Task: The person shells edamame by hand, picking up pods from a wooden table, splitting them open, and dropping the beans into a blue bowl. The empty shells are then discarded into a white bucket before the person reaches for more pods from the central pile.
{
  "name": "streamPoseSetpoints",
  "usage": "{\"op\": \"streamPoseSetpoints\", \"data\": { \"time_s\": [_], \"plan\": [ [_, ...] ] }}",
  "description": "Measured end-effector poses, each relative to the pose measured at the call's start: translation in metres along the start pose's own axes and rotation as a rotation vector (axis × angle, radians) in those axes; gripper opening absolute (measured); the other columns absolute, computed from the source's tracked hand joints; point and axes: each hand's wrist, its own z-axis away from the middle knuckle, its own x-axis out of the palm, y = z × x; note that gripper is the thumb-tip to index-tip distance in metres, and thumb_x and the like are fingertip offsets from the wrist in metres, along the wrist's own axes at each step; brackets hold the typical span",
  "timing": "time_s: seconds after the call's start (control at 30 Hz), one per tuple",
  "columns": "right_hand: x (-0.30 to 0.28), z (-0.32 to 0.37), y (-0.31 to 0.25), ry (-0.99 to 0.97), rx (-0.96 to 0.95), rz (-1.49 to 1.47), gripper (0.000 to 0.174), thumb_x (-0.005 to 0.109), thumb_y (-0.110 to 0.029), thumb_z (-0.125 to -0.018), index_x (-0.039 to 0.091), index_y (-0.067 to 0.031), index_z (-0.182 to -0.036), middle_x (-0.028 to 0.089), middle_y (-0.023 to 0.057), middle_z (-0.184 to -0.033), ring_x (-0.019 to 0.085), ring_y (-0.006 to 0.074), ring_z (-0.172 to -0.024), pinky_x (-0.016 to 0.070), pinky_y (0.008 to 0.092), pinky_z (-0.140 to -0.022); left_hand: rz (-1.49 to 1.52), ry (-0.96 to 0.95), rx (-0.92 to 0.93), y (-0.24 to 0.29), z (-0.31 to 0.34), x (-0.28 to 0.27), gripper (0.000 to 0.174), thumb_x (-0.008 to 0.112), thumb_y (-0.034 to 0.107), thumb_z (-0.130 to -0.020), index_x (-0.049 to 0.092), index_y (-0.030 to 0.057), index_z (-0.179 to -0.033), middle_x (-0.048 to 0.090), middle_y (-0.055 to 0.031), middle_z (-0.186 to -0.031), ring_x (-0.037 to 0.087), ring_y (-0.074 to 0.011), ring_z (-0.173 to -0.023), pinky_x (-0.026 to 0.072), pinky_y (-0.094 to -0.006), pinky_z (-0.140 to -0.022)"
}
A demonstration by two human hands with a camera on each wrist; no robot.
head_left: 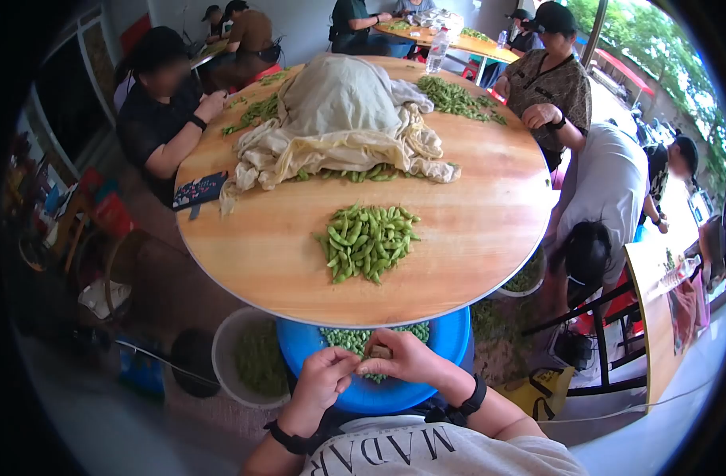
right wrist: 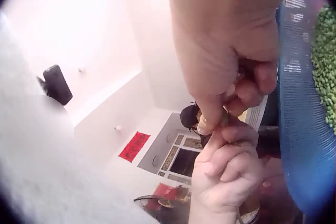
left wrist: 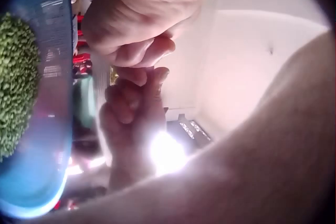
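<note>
Both my hands meet over a blue basin (head_left: pixel 426 373) on my lap, which holds shelled green beans (head_left: pixel 343 339). My left hand (head_left: pixel 348 366) and right hand (head_left: pixel 376 362) pinch one edamame pod (head_left: pixel 379 351) between their fingertips. In the right wrist view, the right hand (right wrist: pixel 218 121) comes from above, a sliver of the pod (right wrist: pixel 225 118) shows, and the left hand (right wrist: pixel 226 166) is below. The left wrist view has the left hand (left wrist: pixel 149 58) above the right hand (left wrist: pixel 131 119), with the basin (left wrist: pixel 52 129) at the left. A heap of unshelled edamame pods (head_left: pixel 367 242) lies on the round wooden table (head_left: pixel 474 238) in front.
A cloth-covered mound (head_left: pixel 339 119) fills the table's middle, with more pods around it. A white bucket (head_left: pixel 252 357) of green shells stands left of the basin. Several people sit around the table. A phone (head_left: pixel 198 190) lies at the left edge, a bottle (head_left: pixel 436 51) at the far side.
</note>
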Motion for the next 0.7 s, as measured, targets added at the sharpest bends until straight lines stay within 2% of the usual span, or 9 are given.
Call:
{"op": "streamPoseSetpoints", "data": {
  "time_s": [0.07, 0.1, 0.17, 0.27, 0.37, 0.43, 0.5, 0.63, 0.7],
  "plan": [
    [0.005, -0.001, 0.003, 0.043, -0.069, -0.154, 0.029, 0.072, -0.024, -0.075, 0.055, -0.0013, -0.083, 0.051, -0.0007, -0.062, 0.045, 0.0072, -0.057, 0.0384, 0.0237, -0.049, 0.027, 0.028, -0.057, 0.007, 0.004, 0.007, 0.007, 0.058, 0.007, -0.082, 0.056, -0.0001, -0.082, 0.057, -0.0102, -0.068, 0.039, -0.0069, -0.04, 0.0292, -0.0177, -0.036],
    [0.009, 0.0, 0.004, 0.059, -0.089, -0.242, 0.028, 0.071, -0.023, -0.076, 0.055, -0.0012, -0.082, 0.049, -0.0017, -0.061, 0.044, 0.0063, -0.055, 0.037, 0.0235, -0.046, 0.135, 0.007, -0.089, 0.005, 0.002, 0.004, 0.009, 0.058, 0.008, -0.083, 0.056, -0.0003, -0.084, 0.057, -0.0107, -0.068, 0.039, -0.0068, -0.041, 0.0296, -0.0179, -0.036],
    [0.006, 0.001, 0.005, -0.044, 0.074, -0.482, 0.021, 0.07, -0.018, -0.078, 0.056, -0.0036, -0.085, 0.054, -0.002, -0.065, 0.047, 0.0021, -0.057, 0.0366, 0.0186, -0.048, 0.266, -0.063, -0.124, -0.003, -0.001, -0.003, 0.011, 0.059, 0.011, -0.084, 0.057, 0.0003, -0.083, 0.059, -0.0122, -0.068, 0.041, -0.007, -0.04, 0.0302, -0.0176, -0.036],
    [0.008, 0.001, 0.007, 0.02, 0.083, -0.616, 0.015, 0.066, -0.014, -0.08, 0.057, -0.0028, -0.085, 0.051, -0.0038, -0.062, 0.045, 0.0034, -0.052, 0.0352, 0.0177, -0.046, 0.12, -0.007, -0.045, 0.001, 0.001, 0.007, 0.013, 0.06, 0.013, -0.083, 0.058, 0.0008, -0.082, 0.06, -0.0131, -0.068, 0.043, -0.0074, -0.041, 0.0309, -0.0168, -0.037],
    [0.005, 0.002, 0.013, 0.002, 0.167, -0.694, 0.014, 0.065, -0.014, -0.081, 0.058, -0.0024, -0.083, 0.054, -0.002, -0.063, 0.045, 0.0036, -0.052, 0.0349, 0.0178, -0.046, 0.079, -0.064, -0.074, 0.004, 0.0, 0.003, 0.011, 0.061, 0.012, -0.083, 0.058, 0.0007, -0.08, 0.061, -0.0131, -0.069, 0.045, -0.008, -0.041, 0.0324, -0.0171, -0.038],
    [0.004, 0.002, 0.008, 0.04, 0.166, -0.698, 0.012, 0.064, -0.012, -0.08, 0.059, -0.0011, -0.081, 0.055, -0.0006, -0.061, 0.045, 0.0037, -0.051, 0.0341, 0.0185, -0.044, 0.07, -0.047, -0.111, 0.007, 0.001, 0.004, 0.01, 0.062, 0.006, -0.081, 0.058, -0.0016, -0.085, 0.062, -0.014, -0.072, 0.05, -0.0099, -0.045, 0.0366, -0.0187, -0.04],
    [0.005, 0.002, 0.018, -0.002, 0.185, -0.81, 0.012, 0.064, -0.012, -0.08, 0.059, -0.001, -0.082, 0.053, -0.0008, -0.06, 0.045, 0.0041, -0.05, 0.0336, 0.0184, -0.043, 0.024, -0.092, -0.126, 0.012, 0.002, 0.004, 0.01, 0.062, 0.004, -0.08, 0.058, -0.0024, -0.087, 0.063, -0.0137, -0.073, 0.053, -0.0105, -0.048, 0.0376, -0.0188, -0.041],
    [0.009, 0.003, 0.022, -0.046, 0.324, -0.985, 0.011, 0.063, -0.01, -0.079, 0.057, -0.0009, -0.078, 0.053, 0.0017, -0.06, 0.042, 0.0045, -0.046, 0.0289, 0.0189, -0.039, -0.264, -0.06, -0.051, 0.014, 0.004, 0.012, 0.005, 0.061, -0.001, -0.077, 0.059, -0.0022, -0.082, 0.062, -0.012, -0.068, 0.053, -0.0097, -0.046, 0.037, -0.0184, -0.04],
    [0.01, 0.001, 0.021, -0.092, 0.378, -0.906, 0.014, 0.064, -0.013, -0.078, 0.056, -0.0026, -0.073, 0.053, 0.0012, -0.059, 0.042, 0.0052, -0.045, 0.0283, 0.0199, -0.039, -0.401, 0.036, 0.005, 0.015, 0.007, 0.018, 0.005, 0.063, -0.001, -0.076, 0.057, -0.0015, -0.075, 0.059, -0.0085, -0.062, 0.052, -0.0097, -0.045, 0.0365, -0.02, -0.039]
  ]
}}
